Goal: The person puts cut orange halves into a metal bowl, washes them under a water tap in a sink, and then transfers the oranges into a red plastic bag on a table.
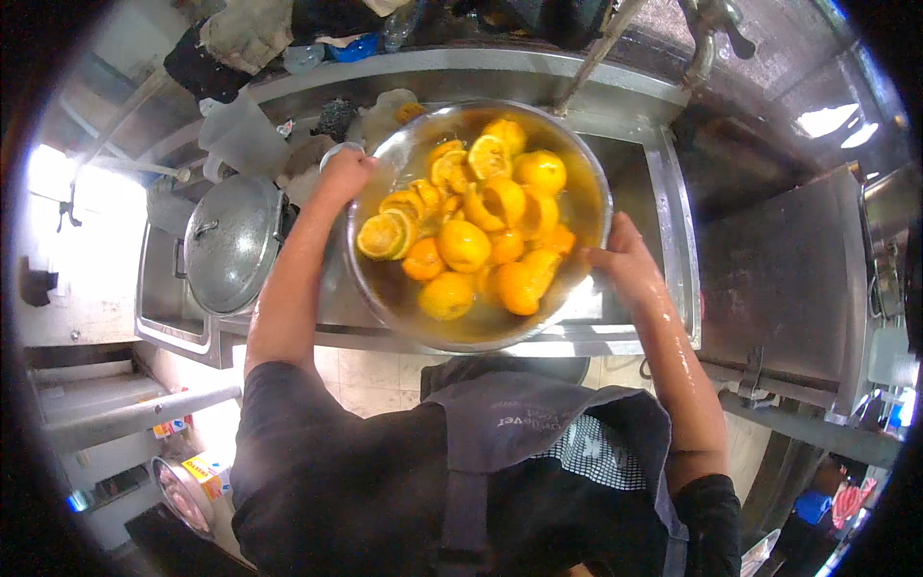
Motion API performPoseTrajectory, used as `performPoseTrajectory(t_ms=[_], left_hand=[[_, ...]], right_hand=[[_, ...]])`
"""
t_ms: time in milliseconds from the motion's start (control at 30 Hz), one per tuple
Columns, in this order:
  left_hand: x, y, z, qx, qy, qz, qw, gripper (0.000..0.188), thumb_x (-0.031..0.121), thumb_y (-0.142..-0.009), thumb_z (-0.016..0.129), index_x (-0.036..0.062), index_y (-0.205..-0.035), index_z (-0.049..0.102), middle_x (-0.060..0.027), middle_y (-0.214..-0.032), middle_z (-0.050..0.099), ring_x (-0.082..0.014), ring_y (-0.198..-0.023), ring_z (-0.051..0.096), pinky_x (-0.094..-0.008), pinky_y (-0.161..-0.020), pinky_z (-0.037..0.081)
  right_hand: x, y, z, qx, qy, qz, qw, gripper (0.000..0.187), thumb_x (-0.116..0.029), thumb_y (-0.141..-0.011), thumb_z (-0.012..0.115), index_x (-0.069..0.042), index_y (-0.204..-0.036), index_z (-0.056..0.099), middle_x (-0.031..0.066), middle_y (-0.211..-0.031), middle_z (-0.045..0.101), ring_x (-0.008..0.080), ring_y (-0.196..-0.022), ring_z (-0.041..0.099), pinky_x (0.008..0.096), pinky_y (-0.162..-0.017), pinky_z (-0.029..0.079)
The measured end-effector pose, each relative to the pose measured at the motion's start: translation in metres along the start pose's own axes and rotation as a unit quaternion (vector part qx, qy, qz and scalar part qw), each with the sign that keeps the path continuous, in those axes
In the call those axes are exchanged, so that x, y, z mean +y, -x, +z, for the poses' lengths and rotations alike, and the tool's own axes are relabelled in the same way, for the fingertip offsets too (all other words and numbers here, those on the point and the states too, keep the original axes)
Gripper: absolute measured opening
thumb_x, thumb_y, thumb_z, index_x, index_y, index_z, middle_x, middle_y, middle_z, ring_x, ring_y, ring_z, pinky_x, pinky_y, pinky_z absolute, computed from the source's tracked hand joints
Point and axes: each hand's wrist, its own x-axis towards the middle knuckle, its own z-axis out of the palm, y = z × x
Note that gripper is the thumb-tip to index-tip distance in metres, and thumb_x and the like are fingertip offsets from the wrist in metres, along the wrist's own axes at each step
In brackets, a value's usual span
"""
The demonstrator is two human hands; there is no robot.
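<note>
A wide steel bowl (380, 293) is held up in front of me over the sink unit, between my two hands. In it lies a heap of orange citrus: hollowed halves, peel pieces and several rounder fruits (464, 246), with some liquid around them. My left hand (346, 175) is closed on the bowl's upper left rim. On the right side my right hand (625, 260) grips the rim, its thumb over the edge and the other fingers mostly hidden behind the bowl. Water drops shine on my right forearm.
Left of the bowl stands a large lidded metal pot (231, 245), with a translucent plastic jug (240, 135) behind it. A sink basin (630, 183) lies partly under the bowl, below a tap (707, 43). A metal cabinet (779, 279) stands at right; a tub (183, 495) sits lower left.
</note>
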Motion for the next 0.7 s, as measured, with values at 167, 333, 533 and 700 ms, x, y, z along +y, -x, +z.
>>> performPoseTrajectory(t_ms=[167,333,533,700], left_hand=[[0.01,0.018,-0.035,0.084,-0.229,0.1,0.965,0.027,0.023,-0.076,0.053,0.0032,-0.092,0.062,-0.0164,-0.093,0.06,-0.0328,-0.093,0.054,-0.0408,-0.079,0.043],[0.026,0.011,-0.043,-0.089,-0.407,0.018,0.909,0.024,0.012,-0.078,0.046,0.0028,-0.095,0.061,-0.0144,-0.097,0.06,-0.0304,-0.099,0.053,-0.0418,-0.083,0.043],[-0.072,-0.066,-0.026,0.005,-0.384,0.112,0.917,0.02,0.013,-0.077,0.048,0.0015,-0.088,0.06,-0.0201,-0.093,0.059,-0.0353,-0.089,0.057,-0.0441,-0.075,0.046],[0.006,-0.094,-0.001,-0.022,-0.365,0.058,0.929,0.02,0.017,-0.077,0.052,0.0005,-0.084,0.061,-0.0215,-0.092,0.059,-0.0344,-0.088,0.058,-0.044,-0.074,0.046]], right_hand=[[-0.006,0.002,0.021,-0.031,-0.015,0.024,0.999,0.043,-0.001,-0.07,0.056,0.005,-0.107,0.035,0.0144,-0.086,0.053,0.0179,-0.061,0.057,0.0261,-0.039,0.049],[-0.001,-0.005,0.018,-0.046,0.0,-0.007,0.999,0.047,-0.002,-0.069,0.058,0.007,-0.108,0.034,0.0172,-0.092,0.052,0.0208,-0.068,0.058,0.0267,-0.041,0.05],[0.011,-0.008,0.035,-0.05,0.005,0.028,0.998,0.049,-0.006,-0.072,0.061,0.005,-0.11,0.032,0.0181,-0.095,0.05,0.0211,-0.069,0.059,0.0272,-0.045,0.051],[0.02,-0.001,0.027,-0.055,-0.019,0.112,0.992,0.054,-0.006,-0.073,0.062,0.006,-0.111,0.024,0.021,-0.093,0.049,0.0204,-0.059,0.058,0.0284,-0.044,0.048]])
